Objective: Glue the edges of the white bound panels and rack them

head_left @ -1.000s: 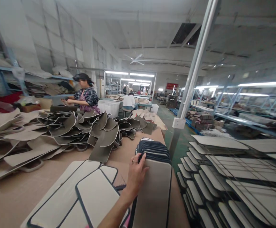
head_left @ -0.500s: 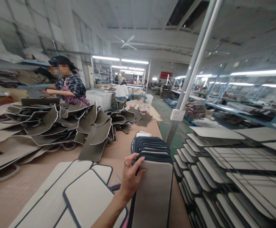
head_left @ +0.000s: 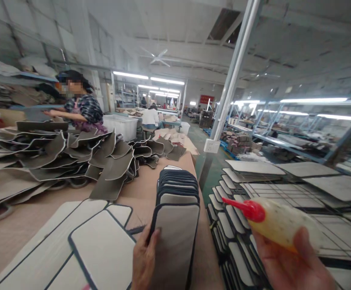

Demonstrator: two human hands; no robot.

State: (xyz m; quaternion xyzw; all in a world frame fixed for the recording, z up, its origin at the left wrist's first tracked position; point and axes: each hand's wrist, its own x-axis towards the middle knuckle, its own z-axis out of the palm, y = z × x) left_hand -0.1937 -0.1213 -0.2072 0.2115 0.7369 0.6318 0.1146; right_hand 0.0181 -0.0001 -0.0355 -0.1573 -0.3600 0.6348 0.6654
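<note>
My left hand (head_left: 145, 257) pinches the left edge of the front grey panel (head_left: 175, 237), which has a dark rim and rounded corners. Behind that panel, a row of similar dark-edged panels (head_left: 178, 181) overlaps on the table. At the right, my right hand (head_left: 290, 262) is wrapped round a yellowish squeeze bottle (head_left: 287, 223) with a red nozzle pointing left. The bottle is held up in front of the rack, apart from the panels. Left of my left hand, larger cream panels with dark edges (head_left: 105, 241) lie flat on the table.
A pile of grey-brown pieces (head_left: 109, 161) covers the left of the brown table (head_left: 145, 189). A wire rack with stacked panels (head_left: 262, 193) stands right, near a metal post (head_left: 229, 80). A person in a checked shirt (head_left: 84, 108) works at the far left.
My right hand has come into view with the bottle. My left hand has moved down and left and now grips the front panel, whose top edge stands apart from the row. The view has shifted slightly.
</note>
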